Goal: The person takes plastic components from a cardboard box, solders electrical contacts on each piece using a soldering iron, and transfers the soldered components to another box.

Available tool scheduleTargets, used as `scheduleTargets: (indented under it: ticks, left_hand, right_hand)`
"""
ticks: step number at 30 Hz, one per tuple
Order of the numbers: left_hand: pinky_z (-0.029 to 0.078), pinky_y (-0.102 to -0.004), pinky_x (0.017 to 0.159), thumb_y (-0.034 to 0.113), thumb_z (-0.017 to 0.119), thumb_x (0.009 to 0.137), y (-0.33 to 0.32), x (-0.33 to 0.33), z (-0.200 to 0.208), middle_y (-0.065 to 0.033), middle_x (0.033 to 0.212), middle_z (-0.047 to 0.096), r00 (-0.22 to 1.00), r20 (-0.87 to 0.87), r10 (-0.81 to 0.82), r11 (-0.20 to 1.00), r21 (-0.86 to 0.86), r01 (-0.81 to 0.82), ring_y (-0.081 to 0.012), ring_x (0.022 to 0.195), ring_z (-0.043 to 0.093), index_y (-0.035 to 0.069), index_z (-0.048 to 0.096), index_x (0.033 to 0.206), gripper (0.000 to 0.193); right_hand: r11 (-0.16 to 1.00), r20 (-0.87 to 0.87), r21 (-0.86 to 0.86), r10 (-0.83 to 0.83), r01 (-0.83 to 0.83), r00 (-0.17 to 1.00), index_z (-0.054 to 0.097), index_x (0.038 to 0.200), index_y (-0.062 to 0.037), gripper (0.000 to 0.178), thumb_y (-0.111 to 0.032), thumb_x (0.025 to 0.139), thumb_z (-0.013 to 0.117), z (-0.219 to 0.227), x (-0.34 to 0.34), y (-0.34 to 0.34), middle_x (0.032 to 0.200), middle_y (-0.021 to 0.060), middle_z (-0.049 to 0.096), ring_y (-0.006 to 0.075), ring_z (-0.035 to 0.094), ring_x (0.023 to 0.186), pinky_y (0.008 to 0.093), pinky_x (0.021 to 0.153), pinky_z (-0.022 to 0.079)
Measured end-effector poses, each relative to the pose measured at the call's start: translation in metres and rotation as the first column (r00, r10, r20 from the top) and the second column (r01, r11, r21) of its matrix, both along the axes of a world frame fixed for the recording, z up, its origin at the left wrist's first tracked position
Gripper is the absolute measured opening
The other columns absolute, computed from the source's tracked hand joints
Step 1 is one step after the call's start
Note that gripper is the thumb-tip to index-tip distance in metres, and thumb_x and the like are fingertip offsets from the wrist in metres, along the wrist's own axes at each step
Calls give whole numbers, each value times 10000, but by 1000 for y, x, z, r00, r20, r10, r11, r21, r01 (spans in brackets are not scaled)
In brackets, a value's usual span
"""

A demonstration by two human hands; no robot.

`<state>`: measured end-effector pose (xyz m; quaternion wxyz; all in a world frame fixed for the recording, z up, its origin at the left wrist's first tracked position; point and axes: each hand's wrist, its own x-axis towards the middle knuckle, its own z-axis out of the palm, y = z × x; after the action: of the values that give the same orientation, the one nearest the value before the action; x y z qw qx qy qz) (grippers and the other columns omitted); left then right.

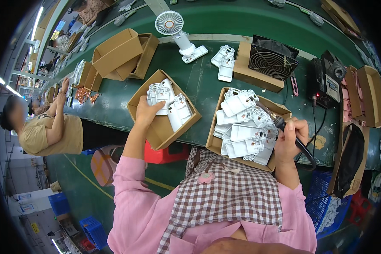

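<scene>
My left hand (147, 111) is closed on a white plastic housing (158, 95) with a small dark piece in it, above a cardboard box (156, 136). More white housings (178, 112) lie inside that box. My right hand (290, 139) grips a soldering iron (279, 123) by its dark handle. The iron's tip end reaches over a second cardboard box (264, 165), which is heaped with white housings (244, 134). Small copper-coloured spots show on several of these. Exactly what the tip touches I cannot make out.
A small white fan (170, 25) and a stack of white housings (227, 63) stand farther back. A black fan (271, 59) rests on a cardboard box near a pink cutter (294, 84). At right is a black soldering station (326, 80) with cables. A co-worker (57, 127) stands at left.
</scene>
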<state>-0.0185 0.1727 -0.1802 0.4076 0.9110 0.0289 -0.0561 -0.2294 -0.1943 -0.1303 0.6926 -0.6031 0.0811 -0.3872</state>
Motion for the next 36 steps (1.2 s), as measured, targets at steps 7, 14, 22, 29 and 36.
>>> scheduleTargets:
  ticks: [7, 14, 22, 29, 36]
  left_hand:
    - [496, -379, 833, 152, 751, 696, -8, 1, 48, -189, 1023, 658, 997, 23, -73, 967, 248, 65, -330, 920, 640, -23, 562, 1131, 506]
    - [394, -488, 941, 222, 675, 765, 11, 0, 13, -287, 1153, 496, 937, 53, -345, 809, 523, 268, -461, 1074, 473, -20, 362, 1231, 611]
    - [374, -484, 958, 118, 645, 777, 3, -5, 14, -282, 1169, 498, 942, 69, -328, 831, 495, 253, -459, 1091, 463, -27, 358, 1227, 552]
    - [474, -306, 843, 9, 616, 823, 0, -20, 57, -115, 1067, 593, 989, 123, -81, 900, -417, 126, -214, 947, 605, 22, 462, 1187, 396]
    - [558, -346, 680, 28, 645, 776, -119, -79, 83, -201, 1068, 620, 953, 48, -299, 408, -896, 173, -232, 781, 654, -11, 426, 1241, 515]
  right_hand:
    - [1000, 9, -11, -15, 15, 1000, 451, 790, -48, 160, -106, 884, 567, -2, 2, -1, 609, 12, 450, 54, 372, 490, 199, 451, 290]
    - [1000, 32, -29, -9, 10, 999, 446, 791, -49, 161, -106, 887, 562, -5, 2, -1, 633, 13, 450, 54, 363, 491, 199, 450, 280]
    - [1000, 7, 1, -11, 11, 1000, 444, 788, -53, 166, -110, 890, 562, -1, 0, 1, 639, 8, 443, 51, 355, 509, 202, 458, 278]
    - [996, 15, 16, -90, 90, 996, 415, 758, -65, 190, -112, 880, 552, -8, 2, 0, 624, 13, 409, 71, 367, 506, 211, 453, 296]
    - [996, 42, 53, -71, 68, 997, 415, 798, -58, 170, -117, 890, 546, -2, -2, -1, 643, 30, 442, 74, 373, 499, 204, 445, 313]
